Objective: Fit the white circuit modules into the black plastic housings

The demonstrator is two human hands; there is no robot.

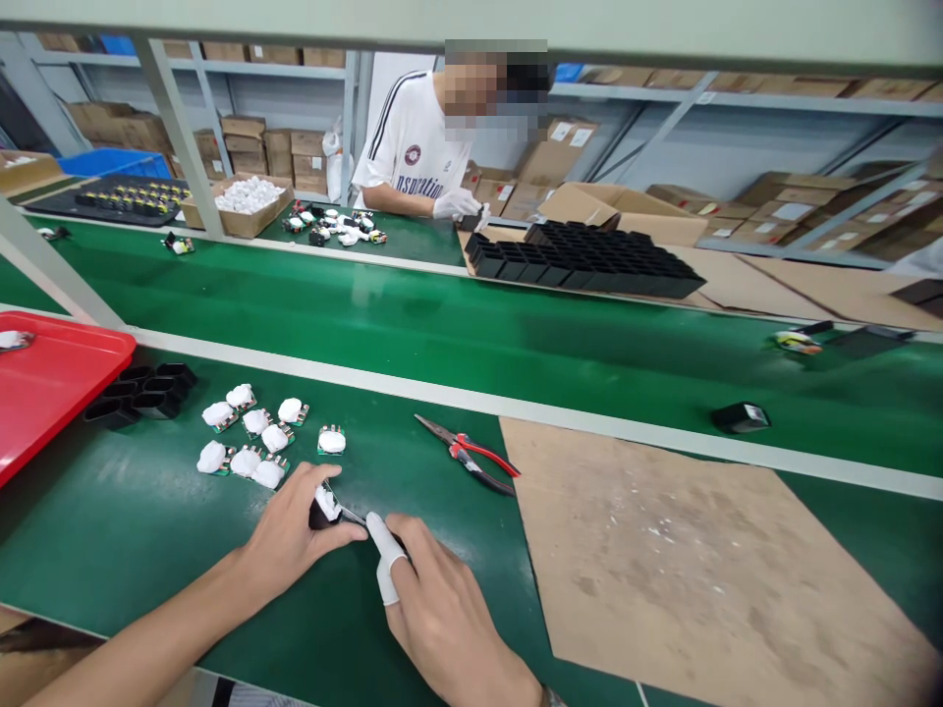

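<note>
- At your far left, the red tray sits with one white-topped piece near its edge.
- Just beside it on the green desk, you have a cluster of open black cases.
- Across the green belt, an open carton holds many small white pieces.
- Nearer you, right of the cluster, nine white-topped boards lie on the desk; one lies slightly apart from the others, nearest your left hand.
- Your left hand's fingers are closed around a small black case, tilted just above or on the desk; you cannot tell which from here. White material shows at its open end.
- Against that end you have the tip of a thin metal tool.
- Beyond the belt, a co-worker in a white shirt and gloves handles a dark case.
- Your right hand grips the tool, its fingers curled closed on the handle; white covers sheathe the digits nearest the case.
- Right of your hands, the red-handled pliers lie on the desk, touching or almost touching the edge of a stained cardboard sheet.
- Past the belt stand packed rows of black cases.
- At your right, a lone case lies on the belt.
</note>
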